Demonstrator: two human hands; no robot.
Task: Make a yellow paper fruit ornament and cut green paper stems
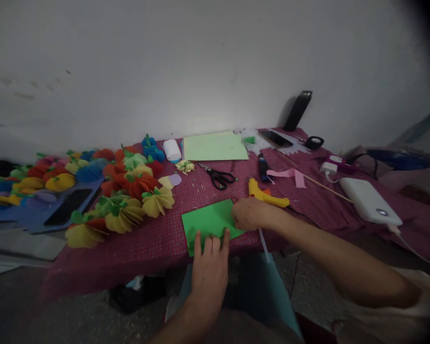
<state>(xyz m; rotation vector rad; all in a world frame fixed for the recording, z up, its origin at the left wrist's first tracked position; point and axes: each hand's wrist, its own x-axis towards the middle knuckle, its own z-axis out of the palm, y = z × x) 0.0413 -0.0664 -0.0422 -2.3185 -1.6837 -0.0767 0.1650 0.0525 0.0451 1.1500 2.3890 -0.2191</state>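
Observation:
A bright green sheet of paper (206,217) lies near the front edge of the table. My left hand (212,260) presses on its lower part, fingers stretched out and apart. Over the sheet's right end is my right hand (251,213), its fingers curled inward; whatever they pinch is hidden. Just beyond that hand rests a yellow glue gun (268,196). Black-handled scissors (219,177) lie behind the green sheet. A thin whitish stick (264,244) pokes out below my right wrist, over the table edge.
Many colourful paper pumpkins (131,181) crowd the left side. Pale green sheets (215,147) lie at the back by the wall. A black bottle (298,111) stands back right, a white power bank (370,200) lies at right, and a pink ribbon (284,174) with a wooden stick (317,182) lies between.

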